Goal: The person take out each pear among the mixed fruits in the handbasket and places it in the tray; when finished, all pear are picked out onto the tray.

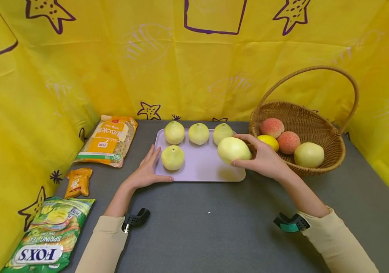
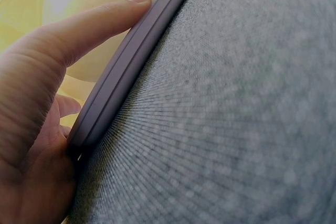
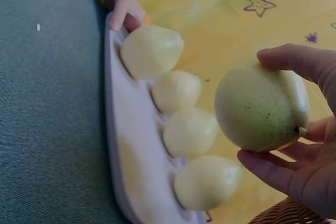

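My right hand (image 1: pixel 264 157) grips a pale green pomelo-like fruit (image 1: pixel 233 151) between thumb and fingers, raised over the right side of a lilac tray (image 1: pixel 201 167). In the right wrist view this fruit (image 3: pixel 260 108) shows dark specks and a short stem. Several similar fruits stand on the tray: a row along the back and one fruit (image 1: pixel 172 158) at the front left. My left hand (image 1: pixel 146 170) rests at the tray's front left corner, thumb along the front rim and straight fingers along the left side. The left wrist view shows its thumb (image 2: pixel 105 22) touching the tray rim (image 2: pixel 121 72).
At the right, a wicker basket (image 1: pixel 337 148) with a tall handle holds two peaches (image 1: pixel 288 142), a lemon (image 1: pixel 268 142) and another pale green fruit (image 1: pixel 309 155). Along the left lie a noodle-like packet (image 1: pixel 107 140), a small orange packet (image 1: pixel 79 182) and a green candy bag (image 1: pixel 49 235).
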`<move>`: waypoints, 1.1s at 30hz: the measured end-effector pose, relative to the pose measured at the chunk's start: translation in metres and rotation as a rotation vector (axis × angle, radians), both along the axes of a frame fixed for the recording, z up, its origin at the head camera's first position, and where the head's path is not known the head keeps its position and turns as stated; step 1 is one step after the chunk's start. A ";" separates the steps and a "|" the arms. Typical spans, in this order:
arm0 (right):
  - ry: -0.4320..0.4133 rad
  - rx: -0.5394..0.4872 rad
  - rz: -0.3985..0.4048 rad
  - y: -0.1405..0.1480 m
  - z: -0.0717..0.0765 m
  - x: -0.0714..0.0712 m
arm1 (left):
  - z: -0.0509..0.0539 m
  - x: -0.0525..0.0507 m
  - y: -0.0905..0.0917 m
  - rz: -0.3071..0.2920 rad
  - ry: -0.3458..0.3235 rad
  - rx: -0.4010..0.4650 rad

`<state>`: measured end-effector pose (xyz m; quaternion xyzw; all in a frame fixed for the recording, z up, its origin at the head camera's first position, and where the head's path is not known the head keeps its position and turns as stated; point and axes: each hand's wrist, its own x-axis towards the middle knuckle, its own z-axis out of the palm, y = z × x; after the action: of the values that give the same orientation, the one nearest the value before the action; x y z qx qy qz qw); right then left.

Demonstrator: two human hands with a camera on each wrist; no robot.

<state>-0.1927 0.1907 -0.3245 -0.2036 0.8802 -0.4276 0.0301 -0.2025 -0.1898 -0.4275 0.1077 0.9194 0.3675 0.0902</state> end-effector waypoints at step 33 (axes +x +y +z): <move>-0.132 -0.006 0.012 -0.043 -0.051 -0.021 | 0.001 0.000 0.000 0.005 -0.014 0.008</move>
<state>-0.2137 0.1479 -0.3753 -0.1806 0.8737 -0.4426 0.0900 -0.2021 -0.1894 -0.4269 0.1032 0.9174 0.3722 0.0954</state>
